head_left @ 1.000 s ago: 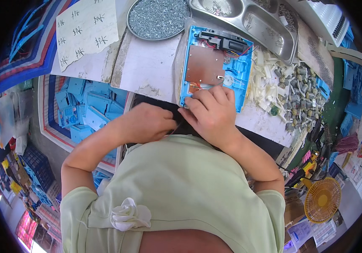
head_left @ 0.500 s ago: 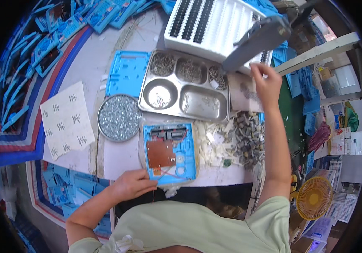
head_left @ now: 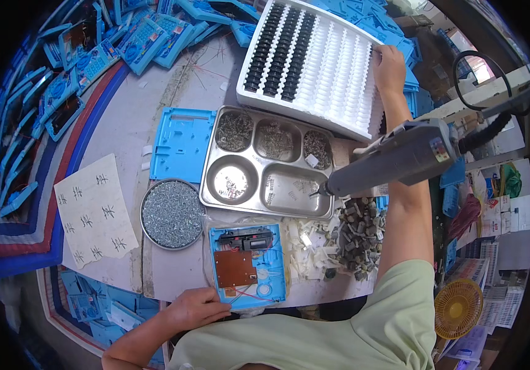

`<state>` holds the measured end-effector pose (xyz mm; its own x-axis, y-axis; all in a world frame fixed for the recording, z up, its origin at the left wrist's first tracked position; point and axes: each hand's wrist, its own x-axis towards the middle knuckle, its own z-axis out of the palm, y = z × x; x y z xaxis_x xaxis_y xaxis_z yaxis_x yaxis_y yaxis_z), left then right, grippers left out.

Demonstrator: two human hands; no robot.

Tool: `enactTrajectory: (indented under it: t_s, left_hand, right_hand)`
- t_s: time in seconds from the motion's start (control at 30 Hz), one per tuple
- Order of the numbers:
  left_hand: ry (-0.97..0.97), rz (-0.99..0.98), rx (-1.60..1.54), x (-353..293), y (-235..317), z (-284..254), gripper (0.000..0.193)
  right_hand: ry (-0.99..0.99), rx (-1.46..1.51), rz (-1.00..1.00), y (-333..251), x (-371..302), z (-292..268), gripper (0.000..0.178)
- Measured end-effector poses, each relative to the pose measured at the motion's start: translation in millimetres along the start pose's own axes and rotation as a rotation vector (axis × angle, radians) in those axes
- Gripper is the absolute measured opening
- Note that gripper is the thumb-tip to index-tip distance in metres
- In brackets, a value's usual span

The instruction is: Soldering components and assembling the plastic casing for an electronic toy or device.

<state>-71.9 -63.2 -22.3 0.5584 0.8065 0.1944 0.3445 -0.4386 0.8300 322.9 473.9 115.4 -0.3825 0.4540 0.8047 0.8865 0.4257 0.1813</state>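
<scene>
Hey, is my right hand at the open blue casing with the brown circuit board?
No, your right hand is up at the right edge of the white ridged tray, away from the blue casing.

Item: paper (head_left: pixel 92 206), pale, ragged at its lower edge, lying on the tabletop (head_left: pixel 130 132) to my left. Bears nine dark handwritten characters, three rows of three, all looking much alike to me.
Item: blue cases (head_left: pixel 145 42), heaped at my far left. Printed faces; markings too small for me to read.
Item: driver (head_left: pixel 389 161), grey, above my right arm. Small multicoloured sticker (head_left: pixel 442 150), wording illegible.
</scene>
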Motion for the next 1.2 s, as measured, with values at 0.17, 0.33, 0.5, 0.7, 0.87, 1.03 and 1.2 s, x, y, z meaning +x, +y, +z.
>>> enactTrajectory:
  t_s: [0.17,0.33,0.5,0.7,0.87,1.03,1.2]
  left_hand:
    - [0.007,-0.006,0.035,3.9,3.9,-1.0,0.021]
    - [0.011,-0.049,0.059,-4.6,2.5,1.8,0.021]
    - [0.004,-0.050,0.048,-3.2,2.1,2.1,0.019]
    - [0.008,-0.078,0.040,-3.0,3.2,2.8,0.020]
    - [0.044,-0.088,0.034,-3.3,6.7,4.7,0.022]
    - [0.036,-0.075,0.047,-1.9,6.9,4.9,0.023]
    - [-0.011,-0.020,0.078,3.6,3.6,-2.6,0.027]
  right_hand:
    - [-0.004,0.367,0.307,21.4,10.0,-22.5,0.016]
    - [0.523,1.250,0.836,-33.3,-18.6,-166.0,0.024]
    - [-0.502,1.119,0.279,-223.9,-188.2,-272.5,0.017]
    - [-0.732,1.175,-0.044,-295.0,-241.3,-266.0,0.019]
    - [-0.705,1.069,-0.199,-297.4,-240.0,-261.5,0.021]
    - [-0.683,1.047,-0.211,-294.6,-255.8,-266.7,0.027]
    - [-0.568,1.023,-0.028,-286.7,-266.1,-277.0,0.025]
